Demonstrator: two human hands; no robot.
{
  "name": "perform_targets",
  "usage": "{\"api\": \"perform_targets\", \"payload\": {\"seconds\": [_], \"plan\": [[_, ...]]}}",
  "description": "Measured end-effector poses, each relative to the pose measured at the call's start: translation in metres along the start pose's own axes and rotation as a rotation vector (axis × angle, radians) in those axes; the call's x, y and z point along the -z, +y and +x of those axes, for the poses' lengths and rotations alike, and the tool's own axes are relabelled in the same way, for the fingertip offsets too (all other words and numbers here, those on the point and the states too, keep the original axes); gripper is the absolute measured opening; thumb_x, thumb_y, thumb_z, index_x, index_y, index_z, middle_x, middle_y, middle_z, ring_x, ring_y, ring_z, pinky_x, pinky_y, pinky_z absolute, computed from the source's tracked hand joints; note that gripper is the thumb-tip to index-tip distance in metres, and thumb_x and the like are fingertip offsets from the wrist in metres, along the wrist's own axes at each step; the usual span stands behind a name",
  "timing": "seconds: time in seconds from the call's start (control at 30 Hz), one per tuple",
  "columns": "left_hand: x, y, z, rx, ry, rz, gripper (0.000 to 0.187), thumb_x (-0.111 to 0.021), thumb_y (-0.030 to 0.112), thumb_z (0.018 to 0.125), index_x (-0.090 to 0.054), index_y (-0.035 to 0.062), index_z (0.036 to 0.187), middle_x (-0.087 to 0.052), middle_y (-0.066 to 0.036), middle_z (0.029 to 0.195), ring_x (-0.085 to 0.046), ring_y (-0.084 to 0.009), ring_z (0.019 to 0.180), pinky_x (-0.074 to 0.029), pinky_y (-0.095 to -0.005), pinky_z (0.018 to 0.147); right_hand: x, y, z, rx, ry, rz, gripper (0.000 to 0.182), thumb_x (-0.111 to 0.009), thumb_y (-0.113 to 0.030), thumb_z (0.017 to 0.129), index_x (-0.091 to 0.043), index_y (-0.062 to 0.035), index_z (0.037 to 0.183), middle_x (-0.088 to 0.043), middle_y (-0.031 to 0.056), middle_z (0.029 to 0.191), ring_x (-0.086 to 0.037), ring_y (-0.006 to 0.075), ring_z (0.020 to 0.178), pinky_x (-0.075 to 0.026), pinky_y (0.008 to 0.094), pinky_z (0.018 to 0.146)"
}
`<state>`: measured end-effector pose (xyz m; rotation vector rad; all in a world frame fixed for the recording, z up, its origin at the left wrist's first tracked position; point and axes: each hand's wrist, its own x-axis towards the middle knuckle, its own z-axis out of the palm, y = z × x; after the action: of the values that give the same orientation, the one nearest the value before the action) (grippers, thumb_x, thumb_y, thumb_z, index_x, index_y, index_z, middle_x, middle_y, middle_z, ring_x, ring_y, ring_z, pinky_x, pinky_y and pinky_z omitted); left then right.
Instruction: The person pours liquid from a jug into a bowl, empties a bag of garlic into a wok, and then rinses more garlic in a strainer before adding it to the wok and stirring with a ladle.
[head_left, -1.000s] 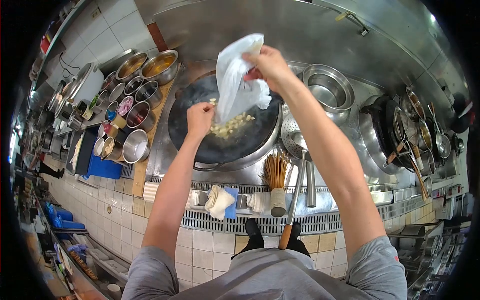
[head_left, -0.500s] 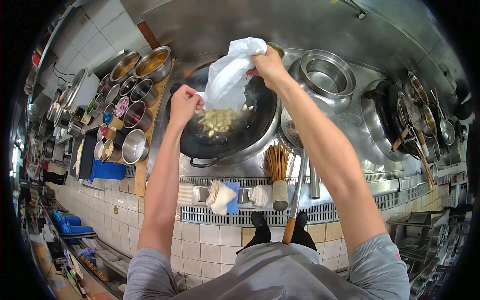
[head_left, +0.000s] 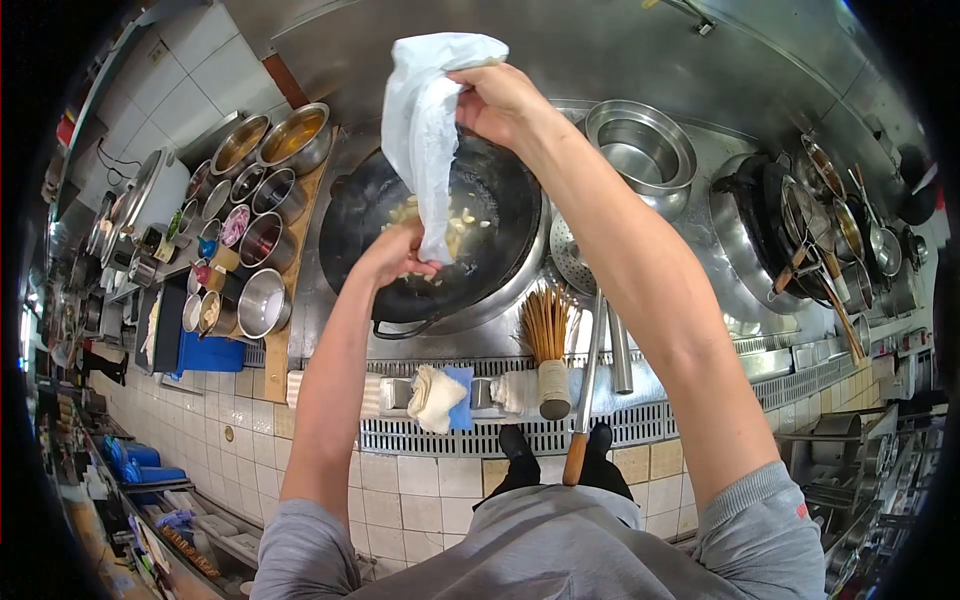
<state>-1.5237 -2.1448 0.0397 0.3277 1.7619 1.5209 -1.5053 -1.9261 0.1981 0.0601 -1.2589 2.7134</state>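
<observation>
A white plastic bag hangs over the black wok, held between both hands. My right hand grips its upper part beyond the wok's far side. Lower down, my left hand pinches the narrow lower end above the middle of the wok. Pale pieces that look like garlic cloves lie in the wok, partly hidden behind the bag and my left hand. Whether anything is still inside the bag I cannot make out.
Steel bowls and pots with ingredients crowd the left side. A perforated skimmer, a bamboo brush and a long-handled tool lie right of the wok. Folded cloths sit at the front edge. Stacked steel pots stand behind.
My right hand has lifted the bag up and left. My left hand has moved right and down to the bag's lower end. The pale pieces in the wok have spread out.
</observation>
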Motion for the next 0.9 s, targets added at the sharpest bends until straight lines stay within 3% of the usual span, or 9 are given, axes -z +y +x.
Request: {"api": "perform_targets", "payload": {"seconds": [0.23, 0.33, 0.43, 0.53, 0.57, 0.6, 0.67, 0.83, 0.9], "plan": [[-0.020, -0.015, 0.012, 0.035, -0.026, 0.099, 0.041, -0.051, 0.025, 0.097, -0.051, 0.0010, 0.130, -0.065, -0.016, 0.097, -0.068, -0.0229, 0.074, -0.059, -0.0347, 0.065, -0.032, 0.001, -0.017, -0.058, -0.202, -0.072, 0.017, -0.051, 0.002, 0.092, -0.059, 0.0013, 0.107, -0.065, 0.0119, 0.103, -0.066, 0.0229, 0.088, -0.056, 0.0375, 0.075], [-0.012, -0.004, 0.006, -0.036, 0.267, 0.163, 0.032, -0.056, 0.014, 0.090, -0.062, -0.0036, 0.116, -0.067, -0.022, 0.092, -0.070, -0.0310, 0.075, -0.058, -0.0389, 0.067, -0.028, -0.015, -0.035, 0.000, -0.214, -0.161, 0.025, -0.051, 0.002, 0.092, -0.054, 0.0052, 0.117, -0.062, 0.0137, 0.113, -0.063, 0.0247, 0.103, -0.053, 0.0398, 0.090], [-0.002, 0.018, -0.014, -0.554, 0.588, 1.043, 0.022, -0.056, 0.009, 0.082, -0.069, -0.0018, 0.096, -0.066, -0.027, 0.087, -0.066, -0.0412, 0.088, -0.051, -0.0467, 0.075, 0.000, -0.010, -0.042, 0.171, -0.013, -0.221, 0.026, -0.051, 0.001, 0.091, -0.055, 0.0051, 0.117, -0.062, 0.0143, 0.115, -0.062, 0.0248, 0.105, -0.053, 0.0394, 0.091], [0.013, 0.012, -0.007, -0.487, 0.612, 1.015, 0.023, -0.059, 0.012, 0.080, -0.068, 0.0000, 0.097, -0.066, -0.027, 0.090, -0.063, -0.0444, 0.091, -0.051, -0.0467, 0.076, 0.037, 0.018, -0.047, 0.104, 0.192, -0.233, 0.028, -0.050, 0.002, 0.090, -0.055, 0.0034, 0.118, -0.062, 0.0138, 0.116, -0.063, 0.0249, 0.103, -0.054, 0.0393, 0.089], [0.010, 0.011, -0.003, -0.887, 0.649, 0.814, 0.024, -0.063, 0.016, 0.078, -0.068, 0.0002, 0.096, -0.066, -0.027, 0.091, -0.063, -0.0453, 0.091, -0.051, -0.0479, 0.077, 0.050, 0.025, -0.049, 0.147, 0.219, -0.230, 0.029, -0.050, 0.002, 0.089, -0.056, 0.0005, 0.117, -0.063, 0.0123, 0.114, -0.063, 0.0241, 0.101, -0.054, 0.0394, 0.087], [0.011, 0.016, -0.001, -0.892, 0.634, 0.819, 0.024, -0.063, 0.016, 0.078, -0.068, 0.0002, 0.096, -0.066, -0.027, 0.091, -0.063, -0.0453, 0.091, -0.051, -0.0479, 0.077, 0.054, 0.027, -0.052, 0.155, 0.230, -0.225, 0.029, -0.050, 0.002, 0.089, -0.056, 0.0005, 0.117, -0.063, 0.0123, 0.114, -0.063, 0.0241, 0.101, -0.054, 0.0394, 0.087], [0.013, 0.013, -0.006, -0.451, 0.652, 1.005, 0.025, -0.063, 0.014, 0.078, -0.068, 0.0004, 0.098, -0.066, -0.027, 0.091, -0.062, -0.0459, 0.093, -0.051, -0.0489, 0.078, 0.061, 0.039, -0.064, 0.127, 0.321, -0.422, 0.029, -0.051, 0.001, 0.089, -0.058, -0.0030, 0.117, -0.064, 0.0103, 0.112, -0.064, 0.0229, 0.099, -0.055, 0.0388, 0.085], [0.015, 0.021, -0.003, -0.476, 0.781, 0.955, 0.023, -0.065, 0.015, 0.079, -0.067, -0.0018, 0.094, -0.065, -0.028, 0.089, -0.061, -0.0458, 0.092, -0.050, -0.0471, 0.077, 0.083, 0.052, -0.082, 0.185, 0.322, -0.282, 0.031, -0.051, 0.002, 0.088, -0.058, -0.0066, 0.118, -0.064, 0.0080, 0.111, -0.064, 0.0205, 0.099, -0.054, 0.0367, 0.082], [0.029, 0.013, 0.010, -0.552, 0.754, 0.960, 0.025, -0.066, 0.015, 0.080, -0.066, -0.0063, 0.093, -0.065, -0.025, 0.086, -0.063, -0.0400, 0.087, -0.050, -0.0415, 0.075, 0.081, 0.051, -0.098, 0.181, 0.379, -0.186, 0.030, -0.053, 0.002, 0.086, -0.060, -0.0080, 0.114, -0.065, 0.0036, 0.097, -0.062, 0.0137, 0.081, -0.051, 0.0282, 0.063]]}}
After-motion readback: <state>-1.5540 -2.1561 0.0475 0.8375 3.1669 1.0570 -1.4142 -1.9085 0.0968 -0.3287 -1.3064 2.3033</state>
